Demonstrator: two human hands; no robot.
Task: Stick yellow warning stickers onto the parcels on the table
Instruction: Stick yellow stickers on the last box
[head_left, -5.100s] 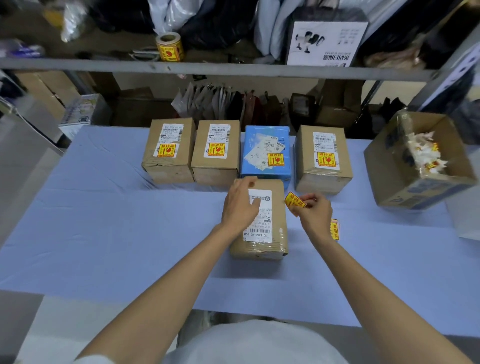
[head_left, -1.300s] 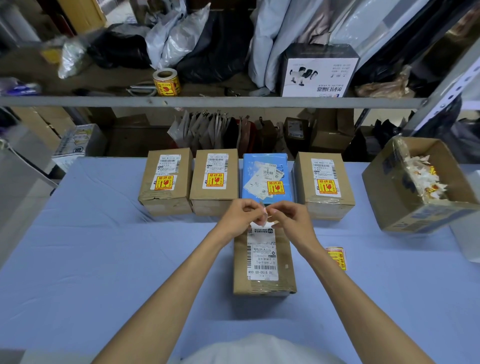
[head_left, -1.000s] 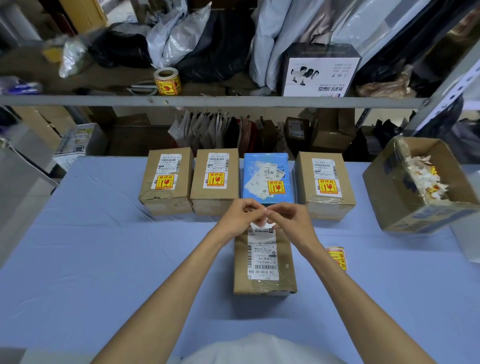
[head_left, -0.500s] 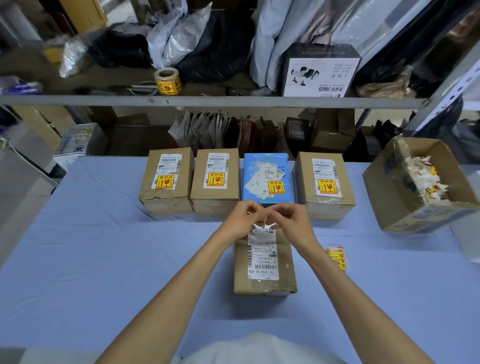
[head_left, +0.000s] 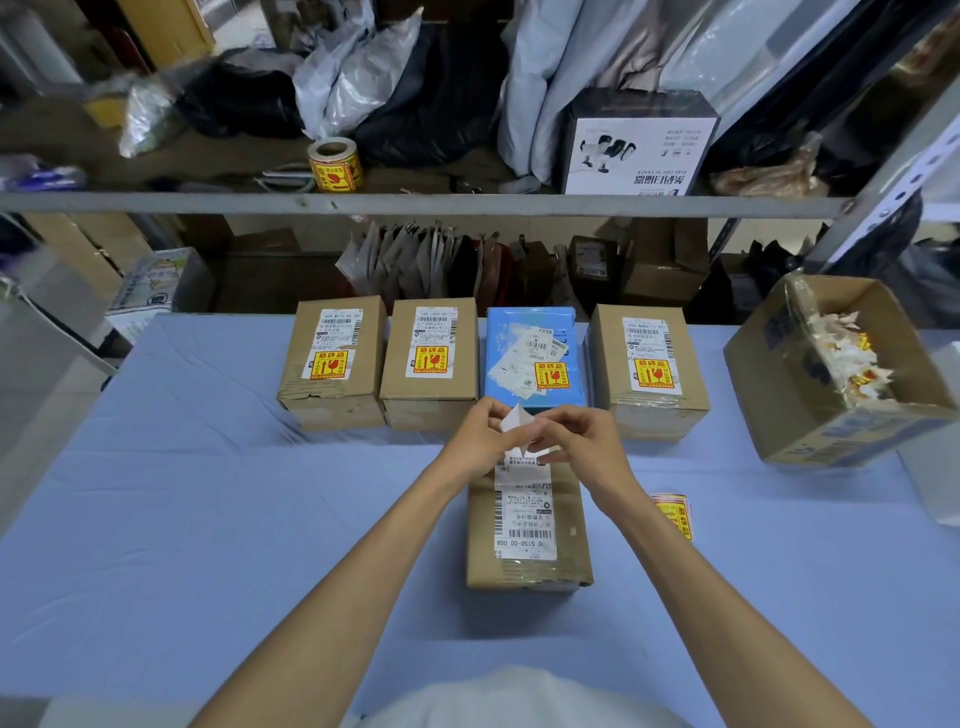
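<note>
A brown parcel (head_left: 527, 564) with a white shipping label lies in front of me on the blue table (head_left: 208, 519). Above its far end, my left hand (head_left: 480, 434) and my right hand (head_left: 579, 441) pinch a small sticker (head_left: 517, 418) between them; only its white backing side shows, lifted at one corner. Several parcels stand in a row behind, each with a yellow warning sticker: two brown ones (head_left: 332, 369) (head_left: 430, 364), a blue one (head_left: 535, 361) and another brown one (head_left: 652, 371). More yellow stickers (head_left: 675, 514) lie on the table right of my right wrist.
An open cardboard box (head_left: 831, 374) holding crumpled backing papers stands at the right. A roll of yellow stickers (head_left: 335, 165) sits on the metal shelf (head_left: 415, 203) above the table's far edge, among bags and a black-and-white box (head_left: 639, 145).
My hands stay together over the near parcel's far end. A white corner of the sticker's backing now sticks up between my fingers; earlier it lay hidden.
</note>
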